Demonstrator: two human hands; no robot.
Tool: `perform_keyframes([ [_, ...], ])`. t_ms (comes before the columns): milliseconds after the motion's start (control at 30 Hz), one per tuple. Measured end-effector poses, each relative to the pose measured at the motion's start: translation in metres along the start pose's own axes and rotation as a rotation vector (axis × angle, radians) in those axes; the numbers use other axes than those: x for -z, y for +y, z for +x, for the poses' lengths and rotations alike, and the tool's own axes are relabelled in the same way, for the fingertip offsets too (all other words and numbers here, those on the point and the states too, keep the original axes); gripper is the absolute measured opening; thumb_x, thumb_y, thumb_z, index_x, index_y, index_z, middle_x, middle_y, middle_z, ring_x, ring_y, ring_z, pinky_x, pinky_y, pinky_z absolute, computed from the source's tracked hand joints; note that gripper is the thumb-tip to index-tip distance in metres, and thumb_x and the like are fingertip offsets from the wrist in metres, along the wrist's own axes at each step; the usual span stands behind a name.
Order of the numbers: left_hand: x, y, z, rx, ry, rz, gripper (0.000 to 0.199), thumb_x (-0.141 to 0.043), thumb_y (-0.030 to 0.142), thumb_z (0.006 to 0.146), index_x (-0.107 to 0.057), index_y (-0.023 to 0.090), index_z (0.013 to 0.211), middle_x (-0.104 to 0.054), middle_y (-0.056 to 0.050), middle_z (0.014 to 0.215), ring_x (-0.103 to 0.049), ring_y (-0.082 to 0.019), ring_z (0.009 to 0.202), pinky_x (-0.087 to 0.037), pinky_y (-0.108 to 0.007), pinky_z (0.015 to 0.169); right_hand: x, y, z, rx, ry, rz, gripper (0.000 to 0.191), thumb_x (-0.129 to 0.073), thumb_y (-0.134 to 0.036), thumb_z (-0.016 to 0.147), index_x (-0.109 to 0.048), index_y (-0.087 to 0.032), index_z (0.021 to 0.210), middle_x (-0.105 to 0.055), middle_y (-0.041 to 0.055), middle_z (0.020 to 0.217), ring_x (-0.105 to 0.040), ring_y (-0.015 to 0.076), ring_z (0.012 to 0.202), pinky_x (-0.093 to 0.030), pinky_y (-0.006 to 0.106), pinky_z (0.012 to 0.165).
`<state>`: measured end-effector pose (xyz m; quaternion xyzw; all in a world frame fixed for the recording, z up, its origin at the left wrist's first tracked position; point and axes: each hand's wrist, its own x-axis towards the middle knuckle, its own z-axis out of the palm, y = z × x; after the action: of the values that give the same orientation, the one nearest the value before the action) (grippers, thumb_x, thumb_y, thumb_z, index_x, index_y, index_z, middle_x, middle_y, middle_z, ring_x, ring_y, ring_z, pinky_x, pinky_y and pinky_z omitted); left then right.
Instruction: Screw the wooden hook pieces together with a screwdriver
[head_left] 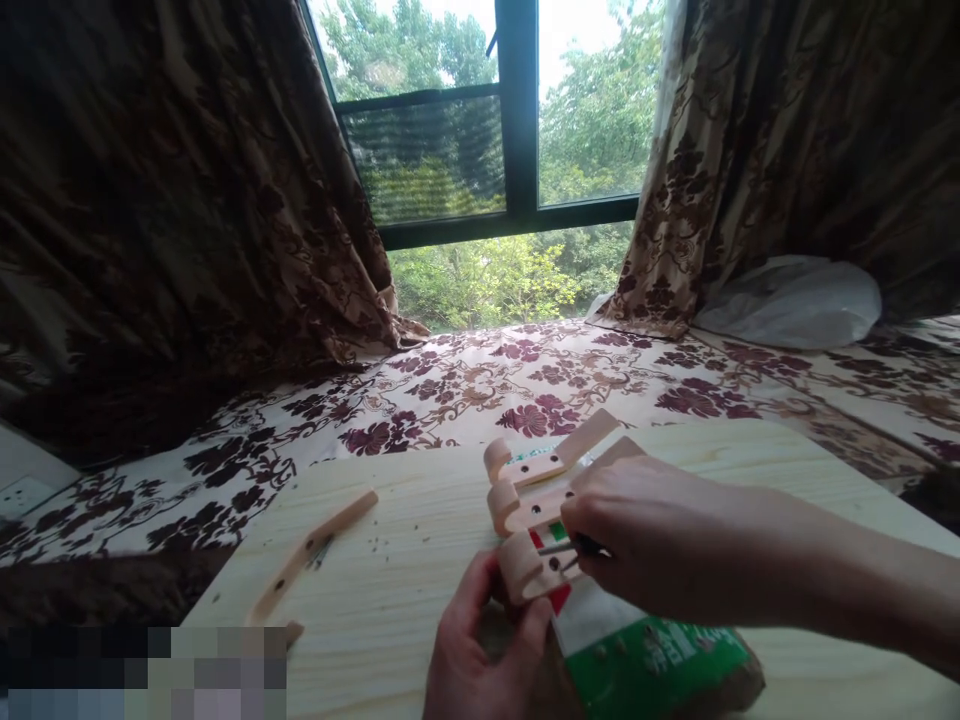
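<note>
My left hand (pixel 487 640) has its thumb and fingers closed around the curled end of the nearest pale wooden hook piece (pixel 521 568). In my right hand (pixel 637 530) is a slim metal tool (pixel 556 548) with a dark part by the fingers. Its tip is at the dark holes in that nearest piece; its exact kind is hidden by my fingers. Two more such pieces lie just behind, a middle wooden piece (pixel 504 505) and a far wooden piece (pixel 540 466). All three rest on a green and white plastic packet (pixel 652 665).
The packet lies on a light wooden board (pixel 420 610). To the left is another holed wooden piece (pixel 315 545), with small dark bits (pixel 321 553) beside it. Beyond are floral cloth (pixel 480 385), curtains (pixel 667 220), a window and a white plastic bag (pixel 795 300).
</note>
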<state>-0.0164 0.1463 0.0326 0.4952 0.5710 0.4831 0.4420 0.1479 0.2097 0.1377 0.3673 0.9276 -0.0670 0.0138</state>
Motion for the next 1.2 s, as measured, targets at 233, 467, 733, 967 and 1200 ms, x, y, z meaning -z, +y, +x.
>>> perform_keyframes([
  [233, 0.003, -0.004, 0.004, 0.035, -0.11, -0.164, 0.045, -0.065, 0.045, 0.071, -0.057, 0.016, 0.105, -0.067, -0.006, 0.097, -0.062, -0.019, 0.09, -0.047, -0.025, 0.081, 0.015, -0.014, 0.013, 0.05, -0.087, -0.174, 0.013, -0.054, -0.009, 0.067, -0.065, -0.015, 0.064, -0.057, 0.0019, 0.056, -0.028, 0.0086, 0.042, -0.019, 0.025, 0.041],
  [467, 0.003, -0.006, 0.005, 0.037, -0.142, -0.212, 0.042, -0.065, 0.041, 0.073, -0.055, 0.015, 0.105, -0.066, -0.009, 0.099, -0.061, -0.02, 0.092, -0.047, -0.026, 0.08, 0.02, -0.012, 0.012, 0.058, -0.065, -0.202, 0.014, -0.053, -0.012, 0.067, -0.066, -0.016, 0.064, -0.057, 0.0014, 0.055, -0.023, 0.0075, 0.041, -0.018, 0.023, 0.039],
  [733, 0.002, -0.009, 0.003, 0.024, -0.048, -0.175, 0.042, -0.066, 0.047, 0.071, -0.047, 0.017, 0.094, -0.065, -0.008, 0.095, -0.061, -0.02, 0.09, -0.048, -0.026, 0.073, 0.028, -0.006, 0.02, 0.011, -0.231, 0.011, 0.012, -0.055, -0.02, 0.07, -0.058, -0.017, 0.059, -0.037, -0.0061, 0.046, -0.028, 0.0068, 0.041, -0.025, 0.021, 0.042],
  [967, -0.002, -0.011, 0.002, 0.017, -0.042, -0.19, 0.045, -0.066, 0.046, 0.07, -0.048, 0.018, 0.101, -0.065, -0.007, 0.096, -0.061, -0.019, 0.086, -0.048, -0.026, 0.07, 0.026, -0.005, 0.02, -0.053, -0.314, 0.084, 0.023, -0.053, -0.028, 0.074, -0.047, -0.018, 0.054, -0.037, -0.0062, 0.047, -0.033, 0.0062, 0.04, -0.025, 0.02, 0.04],
  [1200, -0.005, -0.019, 0.006, 0.022, -0.002, -0.22, 0.053, -0.068, 0.055, 0.063, -0.055, 0.017, 0.098, -0.065, -0.004, 0.084, -0.061, -0.017, 0.08, -0.048, -0.025, 0.072, 0.019, -0.004, 0.026, -0.03, -0.313, 0.109, 0.026, -0.053, -0.029, 0.072, -0.042, -0.018, 0.051, -0.036, -0.0065, 0.044, -0.031, 0.0063, 0.038, -0.026, 0.02, 0.039],
])
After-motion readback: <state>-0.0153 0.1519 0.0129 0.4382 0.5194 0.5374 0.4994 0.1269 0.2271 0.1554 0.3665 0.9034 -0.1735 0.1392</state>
